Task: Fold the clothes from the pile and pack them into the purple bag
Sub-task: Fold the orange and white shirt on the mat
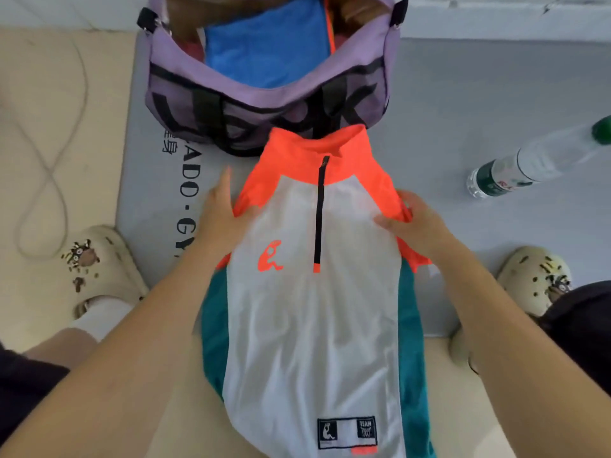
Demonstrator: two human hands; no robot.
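White, orange and teal jersey [314, 309] lying face up on the grey mat [446, 110], collar touching the open purple bag [264, 94] with blue fabric [267, 51] inside. Left hand [221, 219] flat, fingers straight, pressing the jersey's shoulder edge; right hand [413, 223] curled, gripping the opposite orange shoulder. Forearms reaching in from below; plastic bottle [529, 163] lying well apart.

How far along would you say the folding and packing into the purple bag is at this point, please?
Partly done, it seems: the open purple bag already holds a folded blue garment. In hand: a white, orange and teal half-zip jersey lies flat, sides tucked under, with the left hand and right hand at its shoulders. Left: folding it shorter and packing it. The pile is out of view.
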